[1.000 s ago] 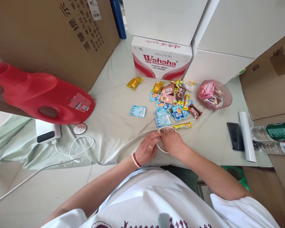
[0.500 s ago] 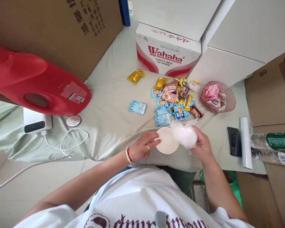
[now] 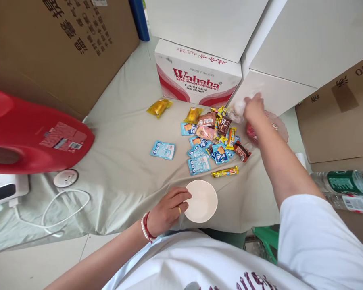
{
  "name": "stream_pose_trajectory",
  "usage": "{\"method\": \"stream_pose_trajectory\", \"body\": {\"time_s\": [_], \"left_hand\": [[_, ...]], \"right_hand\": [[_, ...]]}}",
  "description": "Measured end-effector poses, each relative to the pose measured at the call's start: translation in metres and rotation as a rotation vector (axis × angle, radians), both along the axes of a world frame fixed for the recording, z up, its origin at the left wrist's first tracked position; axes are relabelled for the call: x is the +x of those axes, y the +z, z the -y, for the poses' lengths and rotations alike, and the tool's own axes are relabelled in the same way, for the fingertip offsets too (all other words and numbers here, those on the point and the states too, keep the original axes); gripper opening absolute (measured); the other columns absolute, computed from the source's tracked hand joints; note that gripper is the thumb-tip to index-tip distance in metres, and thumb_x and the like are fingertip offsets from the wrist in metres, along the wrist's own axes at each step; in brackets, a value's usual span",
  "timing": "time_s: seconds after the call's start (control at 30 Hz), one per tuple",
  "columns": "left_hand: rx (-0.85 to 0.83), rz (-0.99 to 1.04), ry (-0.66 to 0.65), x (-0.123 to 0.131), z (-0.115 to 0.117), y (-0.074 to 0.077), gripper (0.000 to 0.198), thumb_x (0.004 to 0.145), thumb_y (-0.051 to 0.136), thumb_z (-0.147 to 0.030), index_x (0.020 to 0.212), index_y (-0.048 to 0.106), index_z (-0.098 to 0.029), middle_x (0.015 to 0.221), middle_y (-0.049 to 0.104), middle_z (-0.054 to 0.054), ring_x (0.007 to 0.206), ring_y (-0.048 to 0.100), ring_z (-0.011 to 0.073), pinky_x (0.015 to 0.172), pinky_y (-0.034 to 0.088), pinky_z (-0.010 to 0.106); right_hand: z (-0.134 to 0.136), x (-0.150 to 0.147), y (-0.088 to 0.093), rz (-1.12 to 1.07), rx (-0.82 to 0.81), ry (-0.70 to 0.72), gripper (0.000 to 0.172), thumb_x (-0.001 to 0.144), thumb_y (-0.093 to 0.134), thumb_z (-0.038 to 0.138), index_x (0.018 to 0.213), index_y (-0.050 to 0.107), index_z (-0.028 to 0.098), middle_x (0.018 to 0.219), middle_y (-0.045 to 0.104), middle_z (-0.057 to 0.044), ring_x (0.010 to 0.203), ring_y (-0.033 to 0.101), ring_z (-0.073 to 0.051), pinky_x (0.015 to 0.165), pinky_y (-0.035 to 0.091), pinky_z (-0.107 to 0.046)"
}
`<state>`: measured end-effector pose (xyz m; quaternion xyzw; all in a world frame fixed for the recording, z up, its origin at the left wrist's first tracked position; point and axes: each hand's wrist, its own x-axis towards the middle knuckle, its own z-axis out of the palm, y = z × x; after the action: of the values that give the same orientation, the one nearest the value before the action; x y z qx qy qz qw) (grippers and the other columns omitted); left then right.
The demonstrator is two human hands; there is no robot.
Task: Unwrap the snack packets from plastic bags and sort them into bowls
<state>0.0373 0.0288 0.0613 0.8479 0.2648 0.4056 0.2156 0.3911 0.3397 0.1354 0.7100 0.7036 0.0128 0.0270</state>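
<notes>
I have a cloth-covered tabletop [image 3: 124, 161] in my head view, its near edge running close in front of the person's body. A brown carton [image 3: 42, 52] bounds it at the back left; white boxes [image 3: 205, 24] stand behind a Wahaha water box [image 3: 199, 82], closing the back. A red jug [image 3: 39, 129] fills the left side, and the widest stretch of cloth I see runs rightward from it. A heap of wrapped snacks [image 3: 224, 127] lies in front of the Wahaha water box. Just right of the heap, a pink glass bowl [image 3: 282, 125] holds packets, partly hidden from me by the right forearm [image 3: 281, 169].

The white bowl [image 3: 201, 201] is in front of the heap, near the near edge, and I look straight down onto its pale inside. The hands are well apart. The left hand [image 3: 166, 209] has fingertips over the white bowl's left rim; I cannot tell whether it grips. The right hand [image 3: 254, 108] is at the heap's back right, beside the pink glass bowl, clamped on a blurred white bag [image 3: 240, 106]; I cannot tell whether the bag touches the heap. A blue pouch [image 3: 163, 150] lies left of the heap, a yellow stick packet [image 3: 225, 172] between heap and white bowl.
</notes>
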Motion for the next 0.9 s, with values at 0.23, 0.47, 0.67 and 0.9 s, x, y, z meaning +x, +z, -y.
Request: {"method": "stream_pose_trajectory", "body": {"time_s": [0.23, 0.47, 0.67, 0.9], "left_hand": [[-0.06, 0.029, 0.074, -0.007, 0.002, 0.008, 0.021, 0.097, 0.047, -0.004, 0.093, 0.058, -0.022, 0.103, 0.073, 0.009, 0.105, 0.066, 0.0218, 0.082, 0.06, 0.037], [-0.054, 0.099, 0.114, 0.017, -0.001, 0.016, 0.028, 0.093, 0.039, 0.002, 0.087, 0.052, -0.022, 0.098, 0.07, 0.008, 0.096, 0.064, 0.0187, 0.078, 0.058, 0.033], [-0.066, 0.111, 0.116, 0.043, -0.002, 0.024, 0.029, 0.09, 0.039, 0.004, 0.084, 0.049, -0.023, 0.098, 0.069, 0.006, 0.094, 0.064, 0.0176, 0.077, 0.056, 0.031], [-0.134, 0.12, 0.003, 0.082, 0.004, 0.018, 0.027, 0.094, 0.043, 0.001, 0.095, 0.056, -0.022, 0.108, 0.071, 0.008, 0.103, 0.067, 0.0181, 0.084, 0.059, 0.032]], "right_hand": [[-0.022, -0.025, -0.026, 0.168, -0.292, -0.182, 0.08, 0.091, 0.067, 0.014, 0.163, 0.034, 0.006, 0.156, 0.04, -0.033, 0.146, 0.037, -0.046, 0.116, 0.021, -0.072], [0.046, 0.008, 0.044, 0.017, -0.204, 0.064, 0.086, 0.088, 0.073, 0.031, 0.165, 0.035, 0.02, 0.162, 0.039, -0.022, 0.141, 0.047, -0.036, 0.115, 0.039, -0.049], [0.225, 0.003, 0.066, -0.389, 0.2, 0.351, 0.039, 0.107, 0.042, 0.042, 0.124, 0.07, 0.021, 0.129, 0.07, -0.013, 0.126, 0.06, -0.027, 0.112, 0.044, -0.047], [0.385, -0.022, 0.011, -0.542, -0.066, 0.548, 0.026, 0.107, 0.048, 0.025, 0.121, 0.07, 0.022, 0.112, 0.076, -0.01, 0.094, 0.072, -0.02, 0.082, 0.059, -0.033]]}}
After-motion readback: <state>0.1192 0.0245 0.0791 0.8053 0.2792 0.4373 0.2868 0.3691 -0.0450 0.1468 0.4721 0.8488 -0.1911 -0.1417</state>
